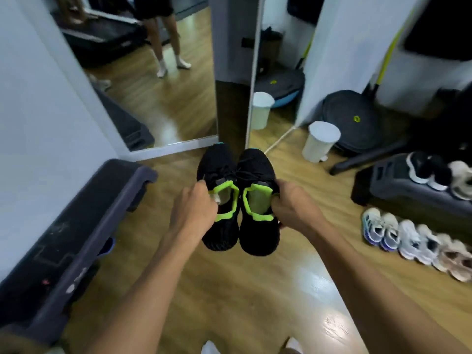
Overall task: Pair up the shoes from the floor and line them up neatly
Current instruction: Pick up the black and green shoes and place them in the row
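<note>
Currently I hold two black sneakers with green collars side by side above the wooden floor (255, 297), toes pointing away from me. My left hand (194, 208) pinches the collar of the left sneaker (217, 164). My right hand (291, 208) grips the right sneaker (255, 167), fingers curled over its collar. Further right, a row of pale sneakers (413, 241) stands on the floor beside a dark step platform (398, 192).

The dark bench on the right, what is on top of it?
On the bench sit two black sneakers with white soles and a cream sneaker. The picture's edge cuts off whatever lies further right.
</note>
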